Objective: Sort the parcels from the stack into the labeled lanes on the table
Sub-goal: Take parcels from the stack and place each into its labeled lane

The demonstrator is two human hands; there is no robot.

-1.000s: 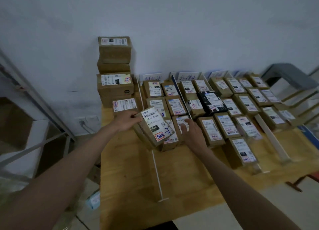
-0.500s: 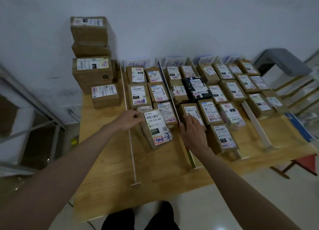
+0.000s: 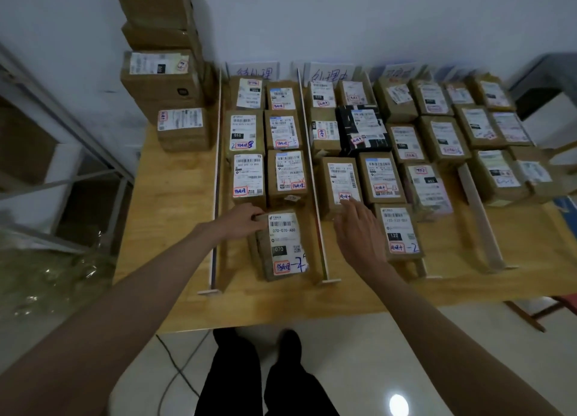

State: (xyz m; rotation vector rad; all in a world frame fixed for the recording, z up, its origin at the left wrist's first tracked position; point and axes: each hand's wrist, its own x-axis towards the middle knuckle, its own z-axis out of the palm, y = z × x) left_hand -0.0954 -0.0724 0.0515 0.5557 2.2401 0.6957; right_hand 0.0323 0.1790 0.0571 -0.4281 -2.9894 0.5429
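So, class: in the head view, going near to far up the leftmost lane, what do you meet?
070 parcel held by left hand → 602 parcel → 010 parcel → far parcel → lane sign.

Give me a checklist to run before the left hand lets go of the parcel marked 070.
1. Parcel is between the two white dividers of the leftmost lane: ok.
2. Parcel lies flat on the table: cannot tell, it looks slightly tilted.
3. Label faces up and is readable: ok.
4. Left hand grips only its far corner: ok.
5. Right hand is clear of this parcel, over the next lane: ok.
6. Parcel lines up with the row behind: not ok, it sits skewed.
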